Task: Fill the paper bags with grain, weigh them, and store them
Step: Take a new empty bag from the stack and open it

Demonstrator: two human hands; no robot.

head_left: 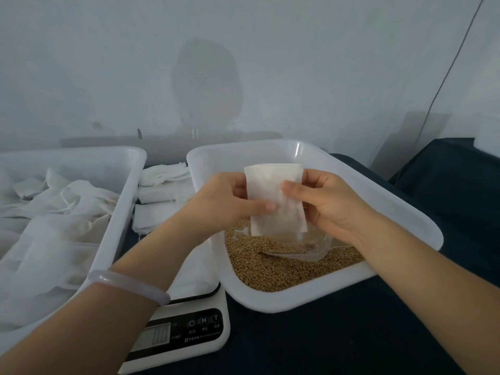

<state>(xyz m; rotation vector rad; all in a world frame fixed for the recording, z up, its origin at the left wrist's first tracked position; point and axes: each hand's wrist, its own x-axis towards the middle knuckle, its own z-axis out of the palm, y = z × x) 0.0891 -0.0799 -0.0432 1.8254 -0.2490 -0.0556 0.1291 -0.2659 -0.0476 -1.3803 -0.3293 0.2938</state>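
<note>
I hold a small white paper bag (273, 201) upright over the right white tub (400, 212). My left hand (224, 201) pinches its left side, thumb across the front. My right hand (324, 201) grips its right edge. Golden grain (276, 269) covers the tub's near floor, and a clear plastic scoop (305, 247) lies in it just below the bag. A white digital scale (194, 328) sits near me between the tubs, partly under my left forearm. The left white tub (113, 217) holds several white bags (54, 212).
A stack of flat empty white bags (162, 193) lies between the two tubs, behind the scale. Everything rests on a dark blue cloth (338, 342). A pale wall stands close behind, with a thin cable (443, 77) running down at the right.
</note>
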